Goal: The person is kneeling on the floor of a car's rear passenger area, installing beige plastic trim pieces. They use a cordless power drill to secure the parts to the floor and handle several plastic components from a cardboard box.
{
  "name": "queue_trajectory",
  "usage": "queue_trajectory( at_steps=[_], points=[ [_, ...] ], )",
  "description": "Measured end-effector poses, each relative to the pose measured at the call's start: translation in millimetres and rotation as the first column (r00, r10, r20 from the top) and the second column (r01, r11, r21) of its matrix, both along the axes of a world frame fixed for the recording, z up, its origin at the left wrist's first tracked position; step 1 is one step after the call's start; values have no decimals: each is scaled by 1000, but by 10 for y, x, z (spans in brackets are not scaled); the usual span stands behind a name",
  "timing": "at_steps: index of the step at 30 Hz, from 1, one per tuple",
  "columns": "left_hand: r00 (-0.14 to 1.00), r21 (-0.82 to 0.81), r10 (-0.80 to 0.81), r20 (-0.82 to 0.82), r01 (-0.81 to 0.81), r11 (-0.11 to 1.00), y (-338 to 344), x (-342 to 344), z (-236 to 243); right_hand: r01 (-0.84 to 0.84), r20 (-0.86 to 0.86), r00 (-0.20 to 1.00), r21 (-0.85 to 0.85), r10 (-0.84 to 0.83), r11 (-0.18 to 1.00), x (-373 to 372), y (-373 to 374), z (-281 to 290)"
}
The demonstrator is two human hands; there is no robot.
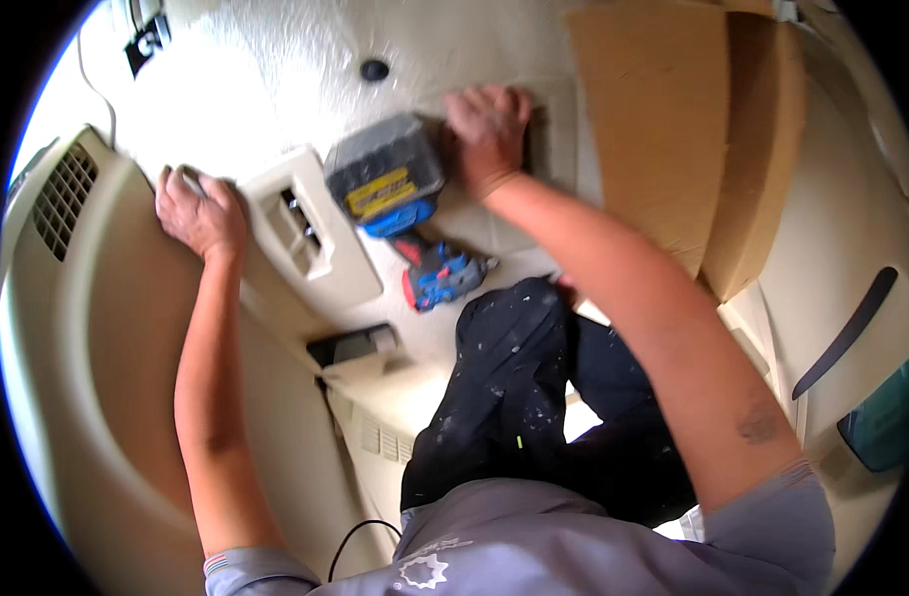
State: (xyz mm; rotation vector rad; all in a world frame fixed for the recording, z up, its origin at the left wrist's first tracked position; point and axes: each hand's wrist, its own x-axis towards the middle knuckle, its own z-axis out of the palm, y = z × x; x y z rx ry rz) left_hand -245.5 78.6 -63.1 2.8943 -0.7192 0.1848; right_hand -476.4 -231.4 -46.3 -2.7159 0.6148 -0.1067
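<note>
Dark trousers (504, 377) crowd 6 o'clock. Cordless driver (395, 214) at 11, battery end toward the camera, right beside the right hand. Bare pale surface (474, 45) gives room beyond, 11–12; cardboard (658, 129) edge bounds 2. Left hand (201, 214) at 10, half-curled on curved beige panel (142, 328), grip unclear. Right hand (486, 139) at 12, knuckles up, fingers bent; blurred, can't tell if holding anything.

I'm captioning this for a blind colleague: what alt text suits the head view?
A person's bare hands in a beige interior: the left hand at a curved panel, the right hand beside the dark battery of a blue-and-red cordless power tool. Brown cardboard is at the right.
</note>
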Motion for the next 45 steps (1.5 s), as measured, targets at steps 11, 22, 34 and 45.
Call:
queue_trajectory(
  at_steps=[11,22,34,45],
  points=[
    [997,0,60,-40,-60,998,-28,-169,-5,2,-256,961,395,107,919,742,-531,975],
    [984,66,162,-68,-158,985,-211,-130,300,490,-156,847,-146,-509,859,635,-3127,5006],
    [992,55,96,-81,-92,994,-241,-116,304,-183,-182,978,-495,105,849,523,-2540,4553],
    [983,39,133,-130,-129,991,-179,-94,305,-890,-259,451,-207,854,408,-20,1187,1347]
  ],
)
